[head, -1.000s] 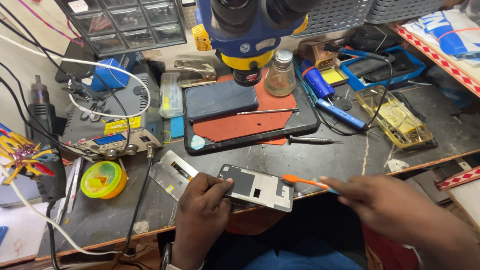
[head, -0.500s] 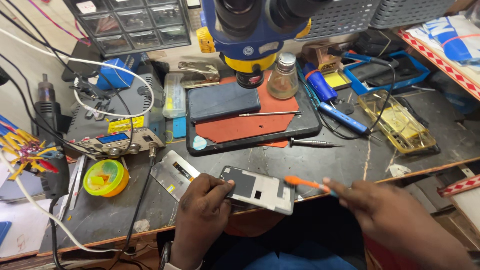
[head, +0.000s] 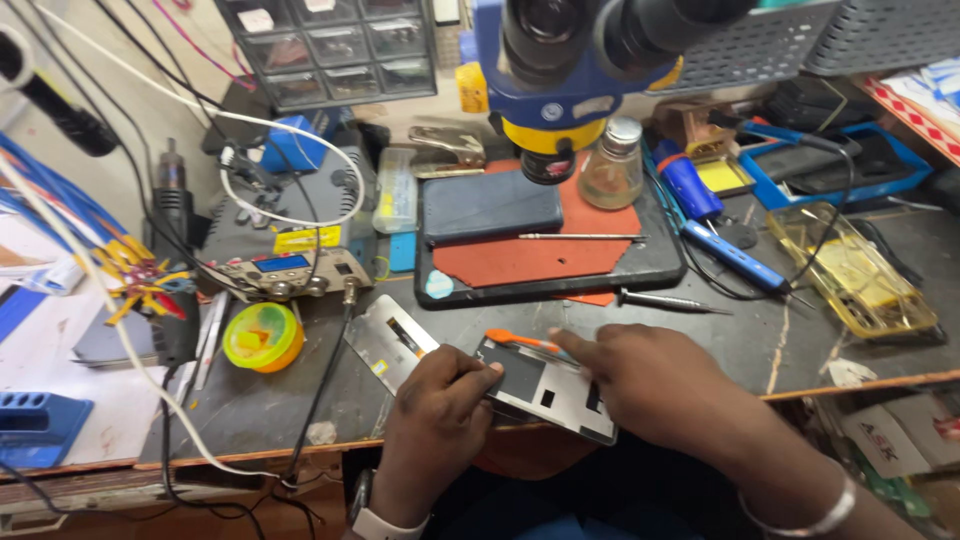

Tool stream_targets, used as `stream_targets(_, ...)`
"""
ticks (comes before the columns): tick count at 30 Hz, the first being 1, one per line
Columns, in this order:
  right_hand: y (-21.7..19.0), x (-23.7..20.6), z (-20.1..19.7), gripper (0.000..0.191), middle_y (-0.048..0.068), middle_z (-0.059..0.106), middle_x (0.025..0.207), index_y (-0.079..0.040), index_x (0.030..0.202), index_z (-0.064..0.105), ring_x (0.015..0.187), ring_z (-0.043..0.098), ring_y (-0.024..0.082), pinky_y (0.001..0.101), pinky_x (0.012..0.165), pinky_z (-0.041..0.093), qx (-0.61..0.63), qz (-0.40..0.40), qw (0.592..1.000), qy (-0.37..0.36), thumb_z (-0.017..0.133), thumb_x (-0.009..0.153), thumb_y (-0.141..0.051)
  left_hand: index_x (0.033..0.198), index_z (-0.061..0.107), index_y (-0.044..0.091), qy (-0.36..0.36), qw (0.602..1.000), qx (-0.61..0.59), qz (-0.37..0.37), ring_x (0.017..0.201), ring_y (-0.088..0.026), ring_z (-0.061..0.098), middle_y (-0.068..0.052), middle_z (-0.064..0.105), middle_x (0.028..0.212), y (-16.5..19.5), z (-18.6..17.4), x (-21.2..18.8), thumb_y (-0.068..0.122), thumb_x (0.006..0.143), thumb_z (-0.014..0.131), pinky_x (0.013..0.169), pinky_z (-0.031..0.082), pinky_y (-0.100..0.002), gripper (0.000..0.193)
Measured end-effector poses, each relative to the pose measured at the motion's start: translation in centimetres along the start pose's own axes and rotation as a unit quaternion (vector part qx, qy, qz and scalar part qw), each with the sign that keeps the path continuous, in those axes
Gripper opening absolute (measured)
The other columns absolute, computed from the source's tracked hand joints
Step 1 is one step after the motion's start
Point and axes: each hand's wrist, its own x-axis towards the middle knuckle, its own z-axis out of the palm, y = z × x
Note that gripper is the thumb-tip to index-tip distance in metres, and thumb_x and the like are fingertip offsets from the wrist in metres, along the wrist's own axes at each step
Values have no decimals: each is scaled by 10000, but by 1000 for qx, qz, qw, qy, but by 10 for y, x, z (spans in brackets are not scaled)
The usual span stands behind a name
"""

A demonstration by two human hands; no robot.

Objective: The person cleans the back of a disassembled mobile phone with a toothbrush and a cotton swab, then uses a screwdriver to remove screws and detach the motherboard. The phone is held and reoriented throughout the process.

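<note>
My left hand (head: 438, 403) grips the near left end of a grey phone frame (head: 545, 392) that lies at the front edge of the workbench. My right hand (head: 655, 385) rests over the right half of the frame and holds a thin tool with an orange handle (head: 518, 341), which lies across the frame's top edge with its tip pointing left. A flat silver metal plate (head: 385, 343) sits just left of the frame, touching nothing in my hands.
A dark work mat (head: 620, 262) holds a dark phone (head: 490, 206), tweezers (head: 580, 237) and a glass bottle (head: 611, 166) under a blue-yellow microscope (head: 560, 60). A screwdriver (head: 665, 301), blue soldering iron (head: 735, 258), yellow tray (head: 855, 270), round yellow-green tin (head: 262, 336) and cables surround it.
My right hand has moved left and forward onto the phone frame, bringing the orange-handled tool over its top edge. The view has shifted slightly.
</note>
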Motion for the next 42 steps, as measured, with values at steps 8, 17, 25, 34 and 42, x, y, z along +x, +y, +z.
stream_targets(8, -4, 6, -10, 744, 38, 719, 952, -319, 1536, 543, 876, 691, 281, 435, 790, 536, 30, -87, 996, -1, 588, 816, -138, 955, 778, 76, 16, 1000, -3, -20, 827, -258, 696, -68, 676, 889, -6, 0, 0, 18, 754, 764, 709, 566, -373, 209)
stream_targets(17, -10, 13, -2, 701, 60, 687, 971, -354, 1492, 544, 876, 686, 288, 438, 783, 540, 8, 1, 1000, 18, 622, 823, -159, 967, 793, 92, -21, 999, -12, -43, 834, -238, 701, -53, 685, 893, -13, 1, -1, 11, 749, 778, 709, 573, -367, 233)
stream_targets(25, -1, 15, 2, 583, 38, 684, 1034, -339, 1461, 574, 927, 677, 280, 423, 806, 536, 2, 49, 999, 17, 605, 892, -220, 984, 795, 88, -14, 999, -7, -45, 864, -240, 711, -57, 696, 924, -15, 2, -2, -27, 714, 747, 733, 584, -370, 297)
stream_targets(34, 25, 0, -18, 535, 87, 690, 988, -297, 1457, 596, 921, 677, 292, 423, 821, 544, -5, 123, 990, 70, 577, 926, -230, 985, 785, 78, 44, 999, 5, -5, 872, -235, 721, -65, 706, 946, -14, 7, -5, -30, 697, 760, 714, 589, -360, 308)
stream_targets(42, 65, -9, -12, 388, 50, 685, 912, -298, 1245, 769, 879, 669, 230, 376, 789, 552, 67, 78, 988, 118, 734, 859, -320, 987, 756, 59, 67, 989, -95, -89, 691, -196, 740, -67, 725, 792, -21, -5, -3, 150, 814, 804, 609, 563, -322, 201)
